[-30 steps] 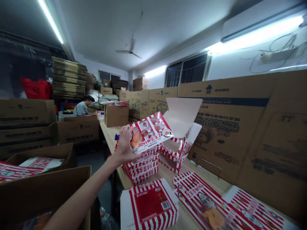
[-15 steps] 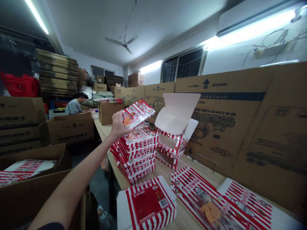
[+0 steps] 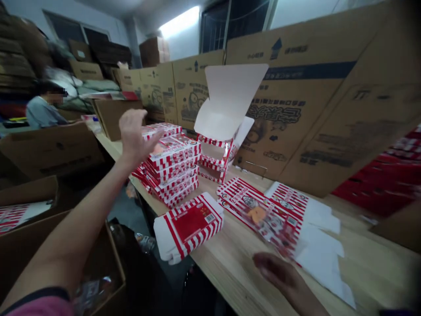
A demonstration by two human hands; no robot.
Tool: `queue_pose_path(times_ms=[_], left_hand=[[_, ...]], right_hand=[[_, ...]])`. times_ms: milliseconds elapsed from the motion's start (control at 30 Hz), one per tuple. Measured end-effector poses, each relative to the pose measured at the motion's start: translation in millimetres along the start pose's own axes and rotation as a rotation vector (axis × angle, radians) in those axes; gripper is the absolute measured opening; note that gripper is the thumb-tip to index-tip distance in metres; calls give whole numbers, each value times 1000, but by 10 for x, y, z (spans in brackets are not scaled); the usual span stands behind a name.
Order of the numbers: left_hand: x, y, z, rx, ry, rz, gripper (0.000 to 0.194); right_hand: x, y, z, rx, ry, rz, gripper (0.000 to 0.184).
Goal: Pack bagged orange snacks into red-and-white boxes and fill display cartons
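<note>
My left hand is open, thumb and fingers apart, beside the top of a stack of red-and-white striped cartons. At the back of the stack's top lies a carton, just past the thumb. Low over the table, my right hand is somewhat blurred, its fingers loosely curved and nothing visible in them. Beyond it lie flat striped carton blanks with printed fronts. A folded carton with a red panel and barcode rests at the table's front edge, one end flap white.
Open-lidded cartons stand stacked behind, near a cardboard wall. A large cardboard box sits farther along the table. Open boxes stand on the left below the table. A person sits at the far left.
My left hand has let go of the carton, which now lies on the stack. My right hand has come into view at lower right. The view has tilted down and turned right.
</note>
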State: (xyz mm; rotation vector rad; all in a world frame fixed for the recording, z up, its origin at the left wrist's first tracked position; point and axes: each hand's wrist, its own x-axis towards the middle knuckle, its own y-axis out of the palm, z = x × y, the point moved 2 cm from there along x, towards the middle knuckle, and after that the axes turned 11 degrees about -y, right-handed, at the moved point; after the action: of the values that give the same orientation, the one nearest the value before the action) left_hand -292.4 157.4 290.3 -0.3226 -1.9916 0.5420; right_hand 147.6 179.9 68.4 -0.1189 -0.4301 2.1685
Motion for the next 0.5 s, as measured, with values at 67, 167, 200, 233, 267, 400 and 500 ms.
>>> queue_pose_path(times_ms=[67,167,200,233,267,400,500], left_hand=[[-694,64,-250,-180,237,215,51],[-1743,436,-335,-240,312,696,31],[-2000,606,-276,-168,269,763,36],[-2196,777,-189,-83,219,790,52],[-2340,939,-88,-1,167,819,72],[-2577,1341,248,122,57,870,110],[-2614,1382,304,82,62,824,120]], right_hand=[[401,86,41,-21,-54,20,40],[1069,345,193,-72,-152,84,26],[1284,454,236,-112,-128,92,19],[1485,566,268,-149,-89,99,13],[1669,675,292,-169,-66,94,9],[2197,987,265,-174,30,24,11],[2355,1063,214,-88,90,-2,19]])
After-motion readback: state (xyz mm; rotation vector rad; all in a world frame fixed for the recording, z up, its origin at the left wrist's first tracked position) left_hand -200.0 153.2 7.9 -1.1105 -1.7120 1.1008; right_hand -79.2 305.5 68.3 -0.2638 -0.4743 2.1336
